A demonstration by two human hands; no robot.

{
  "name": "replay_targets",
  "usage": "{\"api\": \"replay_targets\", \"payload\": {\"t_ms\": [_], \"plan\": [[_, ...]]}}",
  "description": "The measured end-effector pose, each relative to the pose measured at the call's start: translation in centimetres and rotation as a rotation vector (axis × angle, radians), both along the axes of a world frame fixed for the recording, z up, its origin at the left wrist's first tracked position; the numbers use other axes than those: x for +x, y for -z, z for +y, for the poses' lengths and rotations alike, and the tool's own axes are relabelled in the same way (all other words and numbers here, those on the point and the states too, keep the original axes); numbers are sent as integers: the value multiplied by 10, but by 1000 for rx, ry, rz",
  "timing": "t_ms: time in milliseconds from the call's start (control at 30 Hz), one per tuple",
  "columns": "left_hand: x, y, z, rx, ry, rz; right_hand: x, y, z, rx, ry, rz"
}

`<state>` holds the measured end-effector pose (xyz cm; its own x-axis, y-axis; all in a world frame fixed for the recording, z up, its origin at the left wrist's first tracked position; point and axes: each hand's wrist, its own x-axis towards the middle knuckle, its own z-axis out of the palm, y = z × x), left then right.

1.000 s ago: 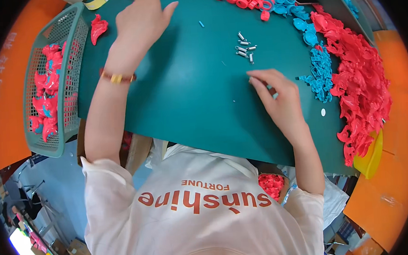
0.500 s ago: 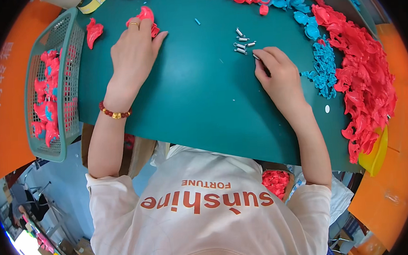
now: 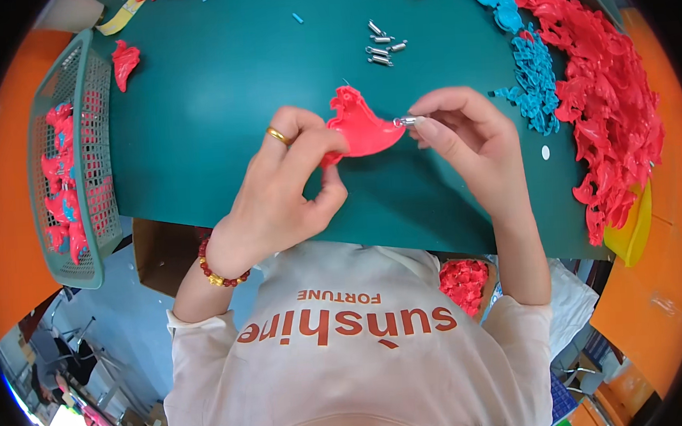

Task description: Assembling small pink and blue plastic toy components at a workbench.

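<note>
Between the fingers of my left hand [image 3: 288,181] is a red curved plastic piece [image 3: 363,126], held above the green table. Its narrow tip points right. My right hand [image 3: 469,131] pinches a small metal spring [image 3: 408,121], whose looped end meets that tip; whether it is hooked in cannot be made out. Beyond the hands several more springs [image 3: 379,51] lie loose on the table. Off to the left another red plastic piece [image 3: 125,64] lies alone.
A green mesh basket [image 3: 88,162] with red and blue assembled pieces stands at the left edge. Along the right runs a large heap of red parts [image 3: 607,95], beside a pile of small blue parts [image 3: 534,84]. A yellow tray [image 3: 629,230] sits under the heap's near end.
My left hand has come nearer and to the right, carrying the red piece from the far left. My right hand has lifted a spring from beside the loose ones and met the piece.
</note>
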<state>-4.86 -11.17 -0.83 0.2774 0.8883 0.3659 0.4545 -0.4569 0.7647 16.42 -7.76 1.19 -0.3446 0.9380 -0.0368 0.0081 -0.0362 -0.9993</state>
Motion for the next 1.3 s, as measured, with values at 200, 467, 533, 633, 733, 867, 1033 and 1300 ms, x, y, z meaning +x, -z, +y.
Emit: {"api": "replay_targets", "payload": {"t_ms": [200,467,533,633,733,867,1033,1300], "plan": [[5,5,-3,82,159,73,5,10,-4,-89,-55,98],[-3,-10,3,392,295,232,7,4,-2,-92,-70,126],[-3,-12,3,411,303,242,6,6,-1,-92,-74,124],[-6,-13,3,435,340,247,9,6,-1,-63,-130,72],[-7,-12,3,476,411,273,13,4,2,-61,-230,-11],[-1,-18,1,577,465,289,24,7,19,-642,-415,187],[0,-18,-1,578,506,349,19,-3,8,-341,-395,-53],[6,-5,7,326,161,-17,13,8,-16,-111,-10,172]]}}
